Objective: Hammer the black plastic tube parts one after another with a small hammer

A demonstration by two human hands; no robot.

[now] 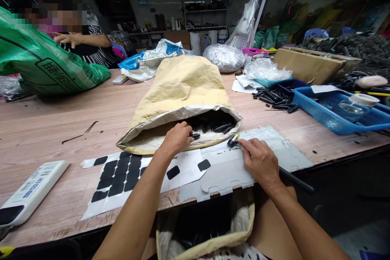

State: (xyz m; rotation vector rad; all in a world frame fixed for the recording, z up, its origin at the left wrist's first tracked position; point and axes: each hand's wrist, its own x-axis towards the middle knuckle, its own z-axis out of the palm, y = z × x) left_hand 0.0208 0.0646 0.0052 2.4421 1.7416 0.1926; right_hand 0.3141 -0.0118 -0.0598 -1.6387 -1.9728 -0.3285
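My left hand (179,137) is at the mouth of a yellow paper sack (185,89) lying on its side. Its fingers are closed on a small black cylindrical part (195,136). More black parts (224,126) lie inside the sack. In my right hand (260,160) is a small hammer (234,140), with a shiny metal head and a dark handle sticking out behind the wrist. The hammer head is above a grey plastic sheet (268,140). Left of it, a white backing sheet (185,172) carries rows of black rounded-square stickers (117,176), partly covered by my left forearm.
An open sack (205,245) rests at my lap below the table edge. A white power strip (33,191) lies at left. Loose black parts (271,96) and a blue basket (332,105) are at right. A person (97,40) sits behind a green sack (55,65).
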